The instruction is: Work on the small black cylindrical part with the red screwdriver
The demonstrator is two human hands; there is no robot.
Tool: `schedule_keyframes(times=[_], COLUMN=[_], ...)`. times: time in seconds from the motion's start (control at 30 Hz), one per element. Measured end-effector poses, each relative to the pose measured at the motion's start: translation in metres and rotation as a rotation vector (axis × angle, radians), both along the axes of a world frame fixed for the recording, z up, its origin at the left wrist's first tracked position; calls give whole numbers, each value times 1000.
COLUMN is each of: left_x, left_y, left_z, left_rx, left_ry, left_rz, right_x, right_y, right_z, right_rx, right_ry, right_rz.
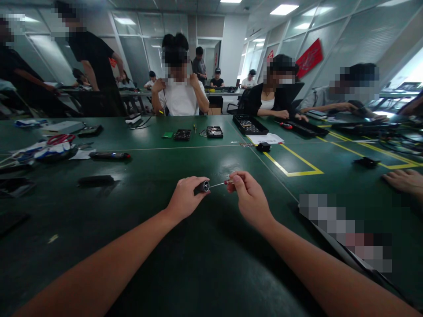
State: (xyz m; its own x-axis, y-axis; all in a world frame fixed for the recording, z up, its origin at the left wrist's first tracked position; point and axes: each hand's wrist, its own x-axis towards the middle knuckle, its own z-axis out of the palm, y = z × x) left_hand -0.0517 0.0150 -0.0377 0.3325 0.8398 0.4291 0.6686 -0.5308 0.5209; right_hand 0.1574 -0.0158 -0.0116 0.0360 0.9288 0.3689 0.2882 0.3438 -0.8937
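My left hand (pixel 185 198) is closed around a dark cylindrical screwdriver handle (pixel 202 186) just above the green table (pixel 205 264). A thin metal bit (pixel 217 184) sticks out of the handle toward the right. My right hand (pixel 249 196) pinches the far end of that bit, where a small red part (pixel 228 181) shows between the fingertips. Both forearms reach in from the bottom of the view.
A black pen-like tool (pixel 110 155) and a dark flat bar (pixel 95 180) lie to the left. Red-handled scissors (pixel 60 139) rest on papers. Hard drives (pixel 214 131) and a parts tray (pixel 250 125) sit farther back. Another person's hand (pixel 403 181) rests at right. Several people sit opposite.
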Motion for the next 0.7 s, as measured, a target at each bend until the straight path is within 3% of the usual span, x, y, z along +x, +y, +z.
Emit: schedule_keyframes(times=[0.3, 0.5, 0.7], left_x=[-2, -3, -2], left_y=[3, 4, 4], left_z=[-2, -5, -4], left_rx=[-16, -20, -6], left_ry=[-12, 8, 44], left_rz=[-11, 1, -3], right_x=[0, 3, 2], right_y=[2, -1, -2], right_z=[-2, 4, 2], right_rx=[-9, 102, 102], right_ry=[23, 13, -52], right_rz=[-41, -138, -59])
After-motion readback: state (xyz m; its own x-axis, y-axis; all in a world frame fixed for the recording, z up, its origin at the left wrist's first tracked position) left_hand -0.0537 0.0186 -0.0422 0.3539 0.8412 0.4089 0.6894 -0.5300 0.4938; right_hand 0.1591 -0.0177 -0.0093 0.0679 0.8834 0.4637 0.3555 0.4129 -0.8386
